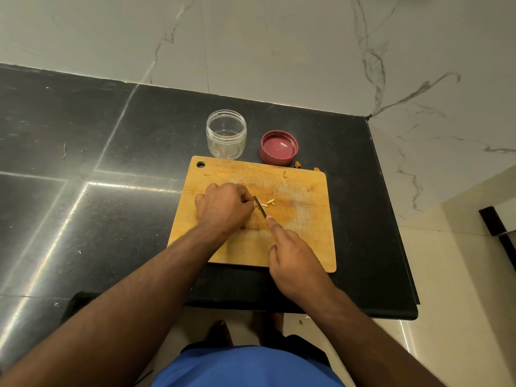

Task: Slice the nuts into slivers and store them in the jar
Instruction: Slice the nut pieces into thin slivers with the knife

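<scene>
a wooden cutting board [301, 241] lies on a dark stone counter [83, 163], its hanging hole at the far left corner. both hands work over the middle of it. the left hand [223, 208] rests knuckles-up on the board with its fingers curled down and the fingertips tucked against the knife blade; they seem to pin a nut there, but the nut itself is hidden under the fingers, so what it holds cannot be told for sure. the right hand [293, 261] grips the knife [260, 207] — the handle is buried in the fist, and the index finger lies stretched along the back of the blade. the blade points away from the person and slightly left, its tip right at the left fingertips, its edge down on the wood.

just to the right of the blade lie a few pale slivers [270, 202], loose on the board. small brownish crumbs [284, 174] are scattered near the board's far edge and right side.

beyond the board stands a clear jar [226, 134], upright and open, touching or nearly touching the board's far edge. beside it, to the right, a red lid [278, 148] lies upside down on the counter, apart from the jar.
</scene>
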The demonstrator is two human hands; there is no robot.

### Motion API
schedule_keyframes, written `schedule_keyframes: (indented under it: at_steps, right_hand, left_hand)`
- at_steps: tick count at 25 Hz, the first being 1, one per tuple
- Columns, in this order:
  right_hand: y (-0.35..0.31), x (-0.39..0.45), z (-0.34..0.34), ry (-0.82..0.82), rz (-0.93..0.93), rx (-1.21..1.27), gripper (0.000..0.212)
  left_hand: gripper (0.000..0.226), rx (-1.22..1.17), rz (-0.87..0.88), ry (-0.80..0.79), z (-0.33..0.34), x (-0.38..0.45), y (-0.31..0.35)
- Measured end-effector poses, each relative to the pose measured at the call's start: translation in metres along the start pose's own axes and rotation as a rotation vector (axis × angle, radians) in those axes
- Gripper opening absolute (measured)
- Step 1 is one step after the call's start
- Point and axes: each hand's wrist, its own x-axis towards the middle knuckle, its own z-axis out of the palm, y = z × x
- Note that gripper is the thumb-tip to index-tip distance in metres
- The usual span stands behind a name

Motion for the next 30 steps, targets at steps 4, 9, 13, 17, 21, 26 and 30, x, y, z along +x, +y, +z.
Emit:
schedule_keyframes:
  at_steps: [4,9,13,17,21,26,30]
  right_hand:
    - [0.001,0.005,0.003,-0.014,0.021,-0.028,0.055]
    - [0.002,0.003,0.005,-0.051,0.036,-0.007,0.057]
    - [0.008,-0.016,0.008,-0.035,0.047,0.075,0.057]
    - [0.015,-0.036,0.001,0.040,0.057,0.224,0.054]
    - [0.023,-0.035,-0.013,0.103,0.102,0.255,0.053]
    - [0.035,-0.026,-0.020,0.141,0.166,0.298,0.051]
    - [0.039,-0.027,-0.024,0.161,0.196,0.319,0.050]
  left_hand:
    - [0.017,0.002,-0.002,-0.019,-0.001,0.001,0.000]
    - [0.016,0.011,-0.006,-0.018,-0.001,0.002,0.002]
    - [0.014,0.024,0.000,-0.019,-0.002,0.002,0.002]
    - [0.014,0.063,0.025,-0.027,-0.004,0.001,0.001]
    - [0.023,0.109,0.077,-0.067,-0.006,0.001,0.003]
    - [0.036,0.149,0.185,-0.103,0.001,-0.001,0.016]
    - [0.035,0.013,0.239,-0.166,0.013,-0.011,0.029]
